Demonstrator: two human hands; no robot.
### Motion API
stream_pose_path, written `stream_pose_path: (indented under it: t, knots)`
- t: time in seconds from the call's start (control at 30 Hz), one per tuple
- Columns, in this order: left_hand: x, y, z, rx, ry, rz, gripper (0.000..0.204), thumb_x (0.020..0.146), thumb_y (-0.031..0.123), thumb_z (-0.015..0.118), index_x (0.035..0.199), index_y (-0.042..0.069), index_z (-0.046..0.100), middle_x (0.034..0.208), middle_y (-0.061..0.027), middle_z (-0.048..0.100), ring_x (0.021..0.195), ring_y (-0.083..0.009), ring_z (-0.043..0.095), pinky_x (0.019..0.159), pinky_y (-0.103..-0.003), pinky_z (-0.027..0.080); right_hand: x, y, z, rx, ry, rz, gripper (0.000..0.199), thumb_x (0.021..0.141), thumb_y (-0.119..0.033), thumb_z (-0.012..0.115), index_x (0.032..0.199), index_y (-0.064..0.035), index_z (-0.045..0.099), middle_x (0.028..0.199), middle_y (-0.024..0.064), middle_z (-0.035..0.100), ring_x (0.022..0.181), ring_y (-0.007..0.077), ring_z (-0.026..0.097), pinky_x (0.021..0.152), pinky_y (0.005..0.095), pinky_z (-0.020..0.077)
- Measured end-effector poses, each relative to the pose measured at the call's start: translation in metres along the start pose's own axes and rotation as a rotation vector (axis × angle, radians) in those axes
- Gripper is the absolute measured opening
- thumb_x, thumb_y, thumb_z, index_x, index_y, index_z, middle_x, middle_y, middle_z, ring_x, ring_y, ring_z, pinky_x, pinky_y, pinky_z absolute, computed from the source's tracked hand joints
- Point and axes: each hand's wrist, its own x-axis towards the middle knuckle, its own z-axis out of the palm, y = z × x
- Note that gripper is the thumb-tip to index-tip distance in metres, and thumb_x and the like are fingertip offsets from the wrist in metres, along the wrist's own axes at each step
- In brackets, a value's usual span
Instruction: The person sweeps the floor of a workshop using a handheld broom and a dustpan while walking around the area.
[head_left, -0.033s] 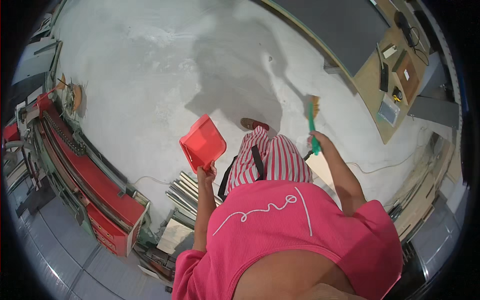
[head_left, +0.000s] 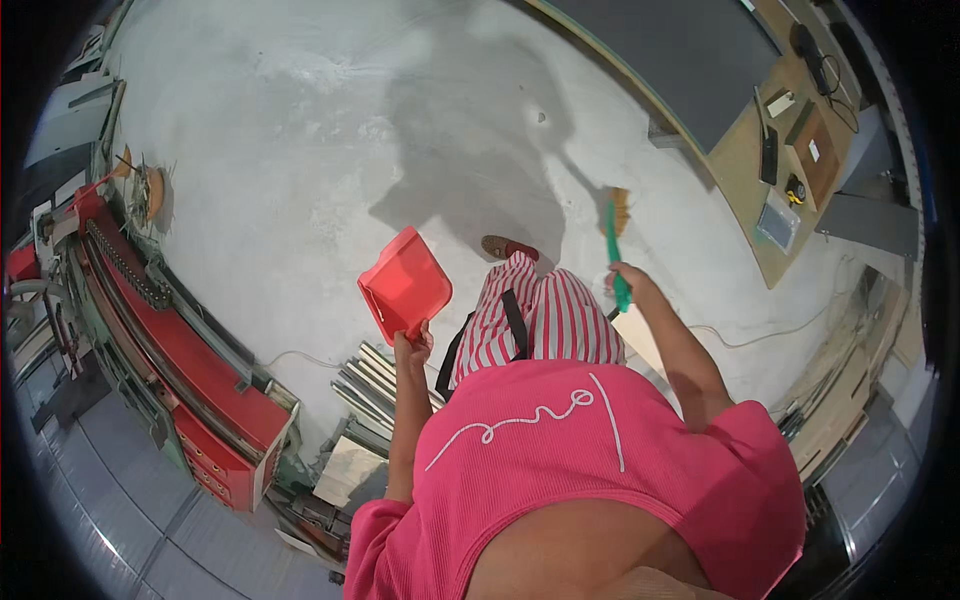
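Red dustpan [head_left: 405,285]: off floor, front-L of the striped trousers [head_left: 572,320], pan end pointing away from body; contents, if any, too small to tell.
L hand [head_left: 413,346]: closed round the dustpan's handle.
R hand [head_left: 635,283]: wrapped round the brush's grip end.
Green hand brush [head_left: 613,240]: front-R, tan bristles at far end; touching floor or just above, can't tell.
Pan vs brush: well apart, trousers roughly b/w them.
Progress: both tools held, so prob. early or mid-job; pan & brush not brought together. Amt swept vs left: can't judge.
Grey floor [head_left: 250,150]: pale patches, small dark spot near shadow; stain or debris unclear.
Worktop [head_left: 735,185]: far R, w/ dark grey sheet [head_left: 690,70], yellow-black tape measure [head_left: 795,190], etc.
Red machine [head_left: 215,370]: L side, w/ drawers.
Lettering: white cursive-like cord on pink top [head_left: 540,470]; worktop labels illegible, no brand readable.
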Motion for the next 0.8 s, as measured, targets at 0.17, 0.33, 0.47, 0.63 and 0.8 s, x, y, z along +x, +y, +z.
stream_pose_path:
  t: [0.17, 0.33, 0.47, 0.63, 0.8]
  knots:
    - [-0.009, -0.008, 0.015, -0.036, 0.005, 0.059, 0.033, 0.070, 0.019, 0.032, 0.090, -0.004, 0.046, 0.073, -0.0163, 0.055, 0.057, -0.0191, 0.054, 0.047, -0.024, 0.042, -0.057, -0.010, 0.100, -0.172, -0.230, -0.085, 0.016, 0.075, -0.019, 0.045, 0.069, -0.0049, 0.044, 0.049, 0.0021, 0.043, 0.040, 0.0109, 0.042, 0.037, 0.0233, 0.0373]
    - [-0.008, -0.003, 0.012, -0.078, 0.029, 0.036, 0.033, 0.070, 0.019, 0.031, 0.089, -0.004, 0.046, 0.072, -0.0163, 0.056, 0.055, -0.0197, 0.053, 0.047, -0.024, 0.042, -0.080, -0.040, 0.125, 0.244, -0.457, 0.163, 0.011, 0.076, -0.009, 0.043, 0.083, -0.0041, 0.036, 0.057, 0.0019, 0.041, 0.042, 0.0052, 0.039, 0.035, 0.0163, 0.0345]
    - [-0.024, -0.013, 0.022, -0.060, 0.039, 0.058, 0.035, 0.071, 0.021, 0.031, 0.091, -0.004, 0.045, 0.075, -0.0161, 0.056, 0.055, -0.0183, 0.052, 0.048, -0.024, 0.040, -0.079, -0.054, 0.109, 0.133, -0.451, 0.061, 0.038, 0.075, -0.011, 0.049, 0.108, -0.0164, 0.032, 0.064, 0.0008, 0.042, 0.043, 0.0024, 0.038, 0.033, 0.0130, 0.0327]
    - [-0.044, -0.018, 0.005, -0.041, 0.034, 0.085, 0.037, 0.072, 0.023, 0.030, 0.095, -0.003, 0.044, 0.079, -0.0163, 0.056, 0.057, -0.0165, 0.051, 0.049, -0.025, 0.037, -0.056, -0.076, 0.085, -0.152, -0.176, -0.398, 0.050, 0.074, -0.013, 0.047, 0.117, -0.0216, 0.023, 0.064, 0.0013, 0.042, 0.043, 0.0043, 0.039, 0.034, 0.0167, 0.0341]
    - [-0.056, -0.030, -0.020, -0.099, 0.107, 0.110, 0.039, 0.073, 0.025, 0.030, 0.098, -0.002, 0.043, 0.082, -0.0163, 0.055, 0.059, -0.0165, 0.051, 0.051, -0.026, 0.039, 0.056, -0.139, 0.024, -0.012, 0.087, -0.717, 0.025, 0.073, -0.013, 0.047, 0.092, -0.0113, 0.031, 0.055, 0.0044, 0.040, 0.039, 0.0132, 0.041, 0.033, 0.0259, 0.0363]
